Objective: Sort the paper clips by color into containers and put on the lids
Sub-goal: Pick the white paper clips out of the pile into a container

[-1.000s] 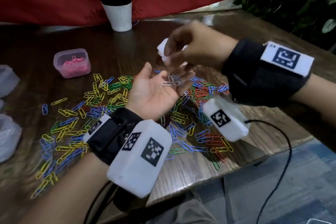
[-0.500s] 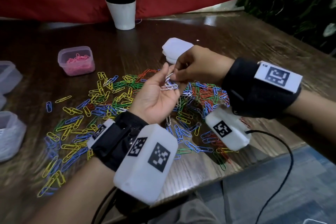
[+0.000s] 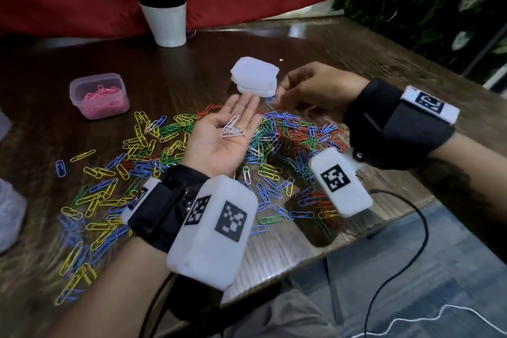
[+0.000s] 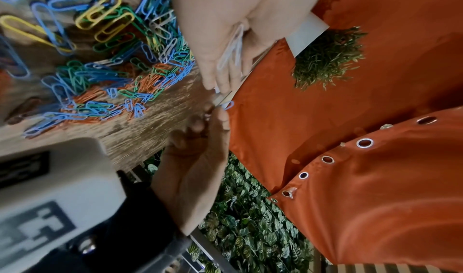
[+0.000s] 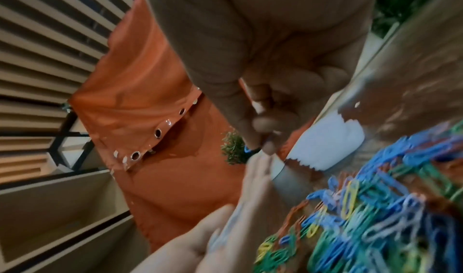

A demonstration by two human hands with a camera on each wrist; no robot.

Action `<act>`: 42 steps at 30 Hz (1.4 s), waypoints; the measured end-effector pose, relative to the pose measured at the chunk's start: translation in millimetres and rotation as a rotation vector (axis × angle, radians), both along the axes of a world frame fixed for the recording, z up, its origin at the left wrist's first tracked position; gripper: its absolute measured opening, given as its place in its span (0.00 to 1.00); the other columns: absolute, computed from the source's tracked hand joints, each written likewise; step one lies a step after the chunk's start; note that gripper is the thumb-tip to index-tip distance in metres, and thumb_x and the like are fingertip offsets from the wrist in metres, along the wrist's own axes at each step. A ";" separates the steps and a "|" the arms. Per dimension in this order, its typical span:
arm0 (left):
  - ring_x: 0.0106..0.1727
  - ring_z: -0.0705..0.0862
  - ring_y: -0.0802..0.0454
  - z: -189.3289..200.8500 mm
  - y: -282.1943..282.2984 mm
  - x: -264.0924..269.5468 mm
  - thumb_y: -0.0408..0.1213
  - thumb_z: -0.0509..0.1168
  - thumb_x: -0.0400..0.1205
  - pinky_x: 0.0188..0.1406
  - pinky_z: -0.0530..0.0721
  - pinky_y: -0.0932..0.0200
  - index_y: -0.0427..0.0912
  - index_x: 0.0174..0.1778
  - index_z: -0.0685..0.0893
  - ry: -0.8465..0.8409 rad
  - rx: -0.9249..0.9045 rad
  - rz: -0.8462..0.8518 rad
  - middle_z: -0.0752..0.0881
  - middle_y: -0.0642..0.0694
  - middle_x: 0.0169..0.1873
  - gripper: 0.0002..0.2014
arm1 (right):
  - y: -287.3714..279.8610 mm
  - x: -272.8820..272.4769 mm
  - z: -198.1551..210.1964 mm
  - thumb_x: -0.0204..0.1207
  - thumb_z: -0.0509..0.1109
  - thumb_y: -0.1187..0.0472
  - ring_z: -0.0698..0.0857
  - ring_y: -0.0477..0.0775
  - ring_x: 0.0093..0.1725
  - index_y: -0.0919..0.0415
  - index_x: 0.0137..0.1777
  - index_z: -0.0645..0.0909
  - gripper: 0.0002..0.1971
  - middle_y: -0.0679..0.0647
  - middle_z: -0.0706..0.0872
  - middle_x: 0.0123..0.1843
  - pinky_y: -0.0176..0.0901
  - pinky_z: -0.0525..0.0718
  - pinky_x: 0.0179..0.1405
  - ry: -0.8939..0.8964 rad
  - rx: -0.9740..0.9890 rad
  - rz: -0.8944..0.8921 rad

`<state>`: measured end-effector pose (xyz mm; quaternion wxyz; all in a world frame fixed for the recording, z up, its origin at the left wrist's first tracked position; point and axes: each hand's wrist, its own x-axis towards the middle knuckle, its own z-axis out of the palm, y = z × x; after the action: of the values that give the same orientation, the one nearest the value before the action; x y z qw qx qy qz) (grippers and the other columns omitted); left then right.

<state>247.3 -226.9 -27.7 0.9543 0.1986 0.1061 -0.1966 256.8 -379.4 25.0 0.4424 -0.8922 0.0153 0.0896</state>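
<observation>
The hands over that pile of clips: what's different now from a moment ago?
The right hand has pulled away from the left palm, back toward the stack of lids, and pinches what looks like a blue clip. The left hand has flattened out, palm up, with the white clips lying loose on it. The pink clips' container, the plant pot and the mixed pile look unmoved.

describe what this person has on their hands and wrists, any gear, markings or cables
Both hands are bare, without gloves. The left hand has a wide black wrist strap carrying a rounded white box printed with black square code markers. The right hand has a matching black strap with a white marker patch on top and a white marker box underneath. Thin black cables trail away from the wrists.
</observation>
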 end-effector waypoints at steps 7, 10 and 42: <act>0.52 0.87 0.46 1.0 10.1 6.5 0.20 0.47 0.71 0.46 0.81 0.50 0.34 0.46 0.78 -0.002 -0.052 0.072 0.89 0.38 0.33 0.16 | -9.5 14.9 -33.7 0.70 0.71 0.64 0.84 0.57 0.47 0.56 0.45 0.87 0.06 0.54 0.85 0.41 0.39 0.74 0.39 -0.131 -0.797 0.137; 0.54 0.86 0.45 0.0 9.0 5.9 0.27 0.46 0.82 0.46 0.81 0.51 0.34 0.45 0.79 0.017 -0.036 0.070 0.89 0.38 0.34 0.14 | 4.3 23.6 -41.8 0.68 0.75 0.62 0.85 0.56 0.50 0.56 0.48 0.88 0.08 0.53 0.88 0.44 0.39 0.79 0.45 -0.110 -0.752 0.311; 0.49 0.80 0.44 -8.8 -8.9 -2.5 0.45 0.47 0.87 0.57 0.76 0.49 0.33 0.43 0.79 0.017 0.047 0.004 0.82 0.39 0.36 0.21 | 26.3 21.7 -12.8 0.74 0.66 0.78 0.80 0.39 0.24 0.61 0.36 0.77 0.12 0.49 0.85 0.28 0.25 0.71 0.20 -0.059 0.030 0.436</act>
<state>244.7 -235.8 -36.4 0.9488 0.2191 0.1191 -0.1937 278.5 -353.1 12.1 0.4259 -0.8700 -0.1922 0.1570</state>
